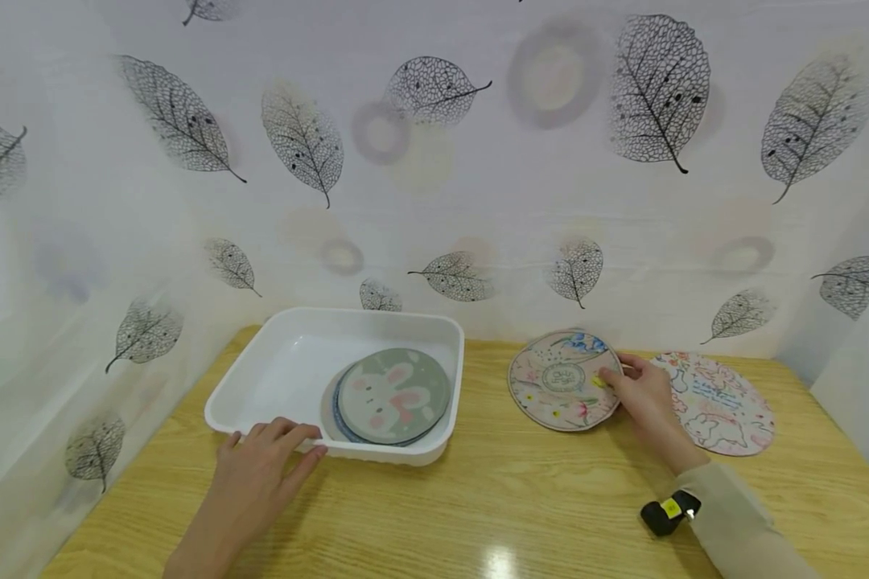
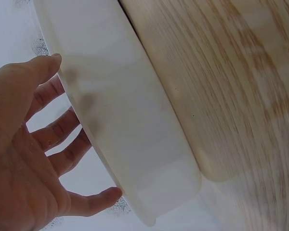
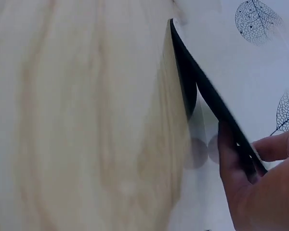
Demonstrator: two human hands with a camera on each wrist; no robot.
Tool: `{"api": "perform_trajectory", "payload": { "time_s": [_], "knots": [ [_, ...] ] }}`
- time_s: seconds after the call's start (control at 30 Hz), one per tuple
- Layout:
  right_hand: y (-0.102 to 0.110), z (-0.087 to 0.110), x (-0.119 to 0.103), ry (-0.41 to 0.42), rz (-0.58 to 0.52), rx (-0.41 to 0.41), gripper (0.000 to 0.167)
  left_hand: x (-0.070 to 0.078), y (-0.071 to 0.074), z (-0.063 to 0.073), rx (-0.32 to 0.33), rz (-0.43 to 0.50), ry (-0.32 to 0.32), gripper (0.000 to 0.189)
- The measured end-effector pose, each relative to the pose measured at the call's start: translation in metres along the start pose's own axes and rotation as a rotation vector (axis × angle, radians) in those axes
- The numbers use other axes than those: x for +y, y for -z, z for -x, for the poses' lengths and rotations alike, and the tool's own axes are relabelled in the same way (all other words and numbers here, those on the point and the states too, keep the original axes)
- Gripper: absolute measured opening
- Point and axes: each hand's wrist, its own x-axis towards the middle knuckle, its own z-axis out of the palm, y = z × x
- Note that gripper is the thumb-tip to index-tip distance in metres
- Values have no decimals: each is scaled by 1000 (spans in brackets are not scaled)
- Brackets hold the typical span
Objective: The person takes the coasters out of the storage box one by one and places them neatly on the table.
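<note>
My right hand point(image 1: 648, 406) pinches the right edge of a round floral mat point(image 1: 539, 398), thumb on the printed face and fingers beneath. In the right wrist view the mat's dark underside point(image 3: 209, 94) shows, tilted, with the held edge raised off the table. At the left, my left hand point(image 1: 264, 466) grips the near rim of a white plastic basin point(image 1: 398, 456), its thumb outside and fingers over the inner side. Inside the basin lies a grey-green round mat point(image 1: 384, 402) with a white rabbit, on top of other round mats that show only at their left edges.
A pink round mat point(image 1: 724, 418) with a rabbit drawing lies on the wooden table point(image 1: 521, 498), right of my right hand. Behind the table hangs a white leaf-print curtain point(image 1: 376, 233), which also runs along the left side.
</note>
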Motion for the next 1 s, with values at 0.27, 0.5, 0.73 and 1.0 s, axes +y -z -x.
{"api": "perform_trajectory", "payload": {
  "time_s": [0.27, 0.5, 0.73, 1.0],
  "knots": [
    [18, -2, -3, 158, 277, -60, 55, -1, 0, 0, 6, 2, 3, 18],
    [29, -8, -6, 143, 331, -87, 52, 0, 0, 0, -5, 5, 5, 19],
    [43, -10, -5, 103, 288, -186, 50, 0, 1, 1, -17, 20, 17, 17],
    [54, -10, 4, 123, 338, -200, 51, 0, 2, 0, -21, 14, 13, 17]
  ]
}}
